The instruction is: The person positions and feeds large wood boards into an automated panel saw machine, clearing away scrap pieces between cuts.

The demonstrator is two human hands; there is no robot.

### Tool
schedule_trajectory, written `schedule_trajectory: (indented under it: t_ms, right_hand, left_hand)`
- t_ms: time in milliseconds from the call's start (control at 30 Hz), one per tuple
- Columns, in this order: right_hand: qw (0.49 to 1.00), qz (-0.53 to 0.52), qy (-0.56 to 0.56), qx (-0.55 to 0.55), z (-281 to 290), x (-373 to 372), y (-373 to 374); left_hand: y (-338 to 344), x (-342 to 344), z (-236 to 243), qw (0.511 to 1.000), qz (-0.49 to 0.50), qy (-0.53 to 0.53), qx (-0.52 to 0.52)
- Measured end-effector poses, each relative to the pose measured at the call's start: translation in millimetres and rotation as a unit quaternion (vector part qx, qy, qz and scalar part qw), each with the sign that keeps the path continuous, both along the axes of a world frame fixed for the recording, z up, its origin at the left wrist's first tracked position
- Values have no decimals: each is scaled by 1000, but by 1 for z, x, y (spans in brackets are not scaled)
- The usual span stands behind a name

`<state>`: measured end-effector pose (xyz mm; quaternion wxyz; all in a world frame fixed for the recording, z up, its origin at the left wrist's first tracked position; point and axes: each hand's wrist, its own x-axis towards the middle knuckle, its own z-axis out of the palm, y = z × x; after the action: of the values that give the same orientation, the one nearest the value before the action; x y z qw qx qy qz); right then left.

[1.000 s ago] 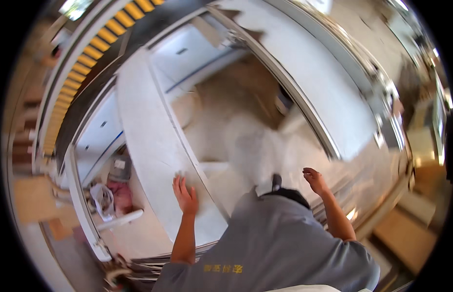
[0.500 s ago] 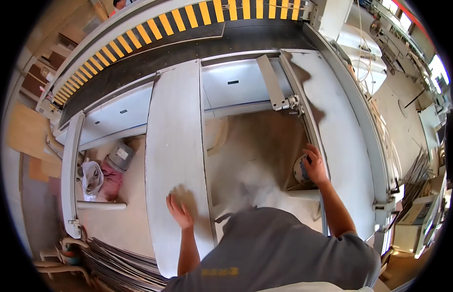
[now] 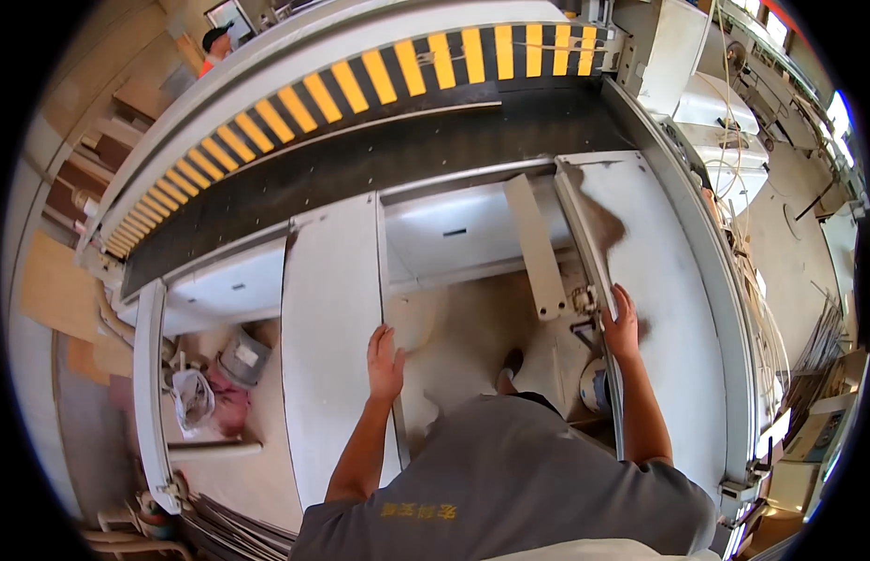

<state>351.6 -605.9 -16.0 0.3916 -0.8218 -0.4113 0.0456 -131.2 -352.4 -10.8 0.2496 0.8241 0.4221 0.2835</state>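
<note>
My left hand [image 3: 386,363] lies at the right edge of a long, pale grey support panel [image 3: 332,309], its fingers stretched forward and nothing in them. On the other side of the gap, my right hand [image 3: 623,323] rests along the metal rail [image 3: 591,252] bordering a wider pale panel [image 3: 683,299] with brown worn patches. Its fingers are extended, the hand holding nothing. Between the hands, my shoe [image 3: 513,361] shows on the floor. A beige flat bar [image 3: 535,248] with two holes lies just ahead of my right hand, beside a small metal clamp fitting [image 3: 584,300].
A black machine bed [image 3: 388,154] runs across ahead under a yellow-and-black striped guard [image 3: 407,67]. A grey bucket [image 3: 245,358] and white bag [image 3: 193,397] sit at left. Beneath the right rail stands a round tub [image 3: 594,385]. Another person [image 3: 213,47] is at far left.
My body has moved forward between the panels, and my shoe now shows. The left hand has shifted right to the panel's edge; the right hand has come onto the rail.
</note>
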Motion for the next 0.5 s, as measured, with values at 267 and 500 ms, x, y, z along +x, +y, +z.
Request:
schedule_trajectory:
  t_ms: [267,500]
  right_hand:
    - [988,-130,-63,-53,-42,118,118]
    - [916,-289,-48,-273,-32,160,175]
  left_hand:
    - [160,83,7,996,-29,63,55]
    - [382,247,13,974,-99,149,139]
